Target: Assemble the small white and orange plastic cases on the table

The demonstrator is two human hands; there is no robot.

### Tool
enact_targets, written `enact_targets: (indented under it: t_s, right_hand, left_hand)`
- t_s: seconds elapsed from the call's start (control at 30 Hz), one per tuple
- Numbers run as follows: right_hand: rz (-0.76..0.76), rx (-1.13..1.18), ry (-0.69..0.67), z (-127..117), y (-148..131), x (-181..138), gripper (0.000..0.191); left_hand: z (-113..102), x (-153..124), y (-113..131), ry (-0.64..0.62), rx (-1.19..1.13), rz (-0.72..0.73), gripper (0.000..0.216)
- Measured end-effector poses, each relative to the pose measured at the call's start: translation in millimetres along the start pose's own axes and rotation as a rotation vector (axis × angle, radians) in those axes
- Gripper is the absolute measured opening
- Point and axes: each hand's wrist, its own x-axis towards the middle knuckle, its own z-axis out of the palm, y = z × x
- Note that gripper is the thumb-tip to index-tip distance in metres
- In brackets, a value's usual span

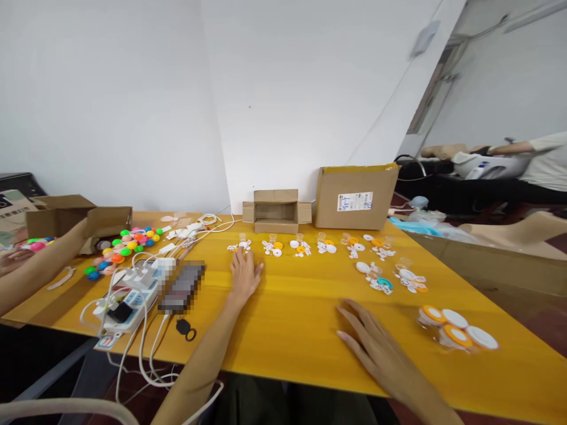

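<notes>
My left hand (243, 273) lies flat on the yellow table (301, 319), fingers stretched toward a small pile of white plastic parts (239, 245). It holds nothing. My right hand (376, 342) rests palm down near the table's front edge, fingers spread and empty. A row of small piles of white and orange plastic discs and pieces (310, 245) runs along the table beyond both hands. More such pieces, one teal (383, 283), lie to the right. Clear round containers with orange and white lids (456, 333) sit right of my right hand.
A small open cardboard box (275, 211) and a larger box (355, 196) stand by the wall. A power strip with white cables (133, 292), a dark device and coloured balls (128, 245) lie left. Another person's arm (39, 260) reaches in from the left.
</notes>
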Motion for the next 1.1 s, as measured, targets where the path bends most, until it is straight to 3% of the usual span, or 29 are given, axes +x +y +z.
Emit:
enact_targets:
  t_s: [0.17,0.3,0.57,1.1]
  right_hand:
    - [0.007,0.027,-0.001,7,7,-4,0.048]
    - [0.016,0.039,0.029,11,6,-7,0.052]
    - [0.019,0.035,0.014,6,2,-9,0.054]
    - [0.024,0.023,-0.017,7,6,-6,0.054]
  left_hand:
    - [-3,19,-9,-0.071,0.17,-0.074,0.05]
    - [-6,42,-14,-0.149,0.207,-0.124,0.043]
    - [-4,72,-18,-0.229,0.238,-0.051,0.033]
    - [-1,58,-32,-0.217,0.082,0.144,0.025]
